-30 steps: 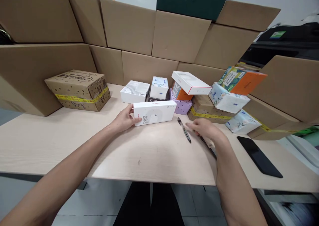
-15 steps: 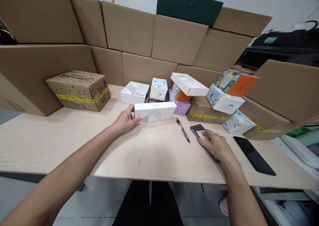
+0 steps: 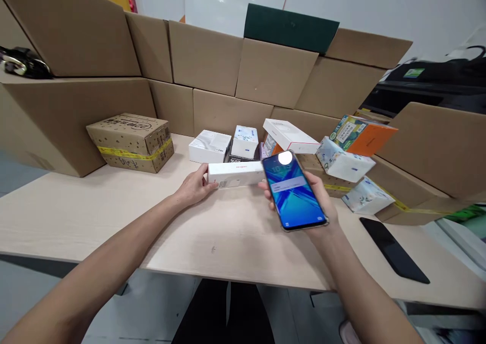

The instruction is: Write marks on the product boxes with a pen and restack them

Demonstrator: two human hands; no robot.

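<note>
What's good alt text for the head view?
A person's right hand holds a blue-lit phone over a table, and the left hand holds one end of a long white box. Behind stand more boxes and a cardboard wall.

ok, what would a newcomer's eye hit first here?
The lit, blue-screened rectangular smartphone is held up right of centre in the right hand. Next, the green-and-orange cardboard box tilted atop a white, blue-patterned pack at right. Then the long white cardboard box, near centre, its left end in the left hand.
</note>
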